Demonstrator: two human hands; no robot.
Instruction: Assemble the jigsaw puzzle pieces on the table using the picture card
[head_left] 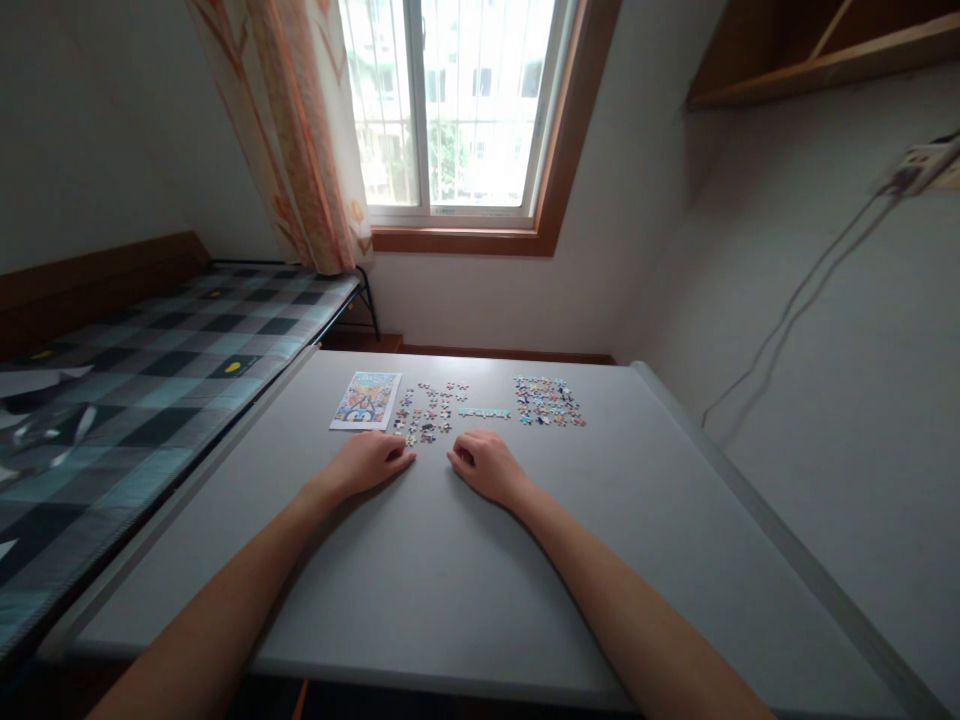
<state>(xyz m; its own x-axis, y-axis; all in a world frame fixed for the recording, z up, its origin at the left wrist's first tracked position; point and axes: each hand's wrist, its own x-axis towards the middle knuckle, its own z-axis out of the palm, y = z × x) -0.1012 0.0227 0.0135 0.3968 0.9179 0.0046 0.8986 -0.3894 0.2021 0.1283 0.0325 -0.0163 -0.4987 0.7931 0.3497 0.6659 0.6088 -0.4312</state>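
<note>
My left hand [369, 460] rests on the table, its fingers loosely curled in and nothing seen in them. Just beyond it lie loose jigsaw pieces [445, 411] and a printed picture card [365, 401] with a colourful cartoon scene. My right hand [486, 464] also rests on the tabletop, curled into a loose fist with nothing visible inside. Right above its knuckles is a joined strip of puzzle pieces [484, 413], light blue and lying flat. Farther right, a squarish spread of jigsaw pieces [550, 402] lies apart from both hands.
The grey-white table [420, 590] has a raised edge along its right side, near the wall. A bed [277, 320] with a checked cover stands on the left, holding crumpled clear plastic [45, 435]. Ahead are a curtain [300, 130] and a window [480, 110]; a cable [787, 310] hangs at right.
</note>
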